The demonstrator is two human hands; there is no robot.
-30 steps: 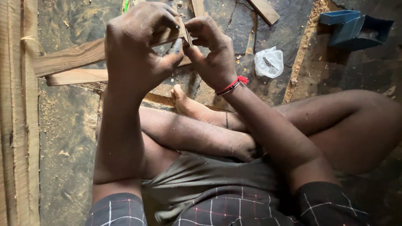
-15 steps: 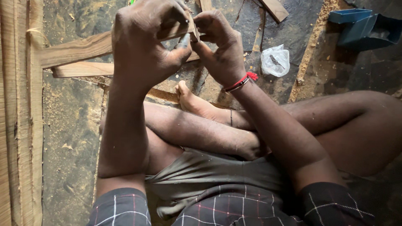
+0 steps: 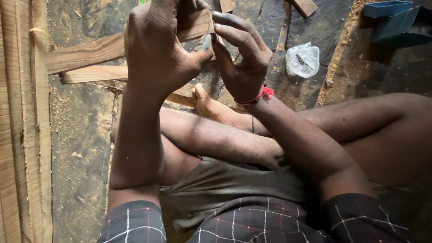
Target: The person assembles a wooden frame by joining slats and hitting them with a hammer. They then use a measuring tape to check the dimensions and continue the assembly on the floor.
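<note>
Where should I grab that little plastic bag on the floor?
Judging by its shape, pinch the plastic bag at its crumpled top edge, coming straight down from above. It lies slack and flat on the dusty floor, so its sides give no firm grip, while the bunched top sticks up a bit. Something small and dark sits inside, so lifting from the top should keep it in.

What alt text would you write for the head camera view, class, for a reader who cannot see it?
Seen from above, a person sitting cross-legged on a sawdust-strewn floor raises the left hand and right hand together, pinching a small thin piece between the fingertips. Wooden planks lie just beyond the hands, with a clear plastic bag to the right.
</note>
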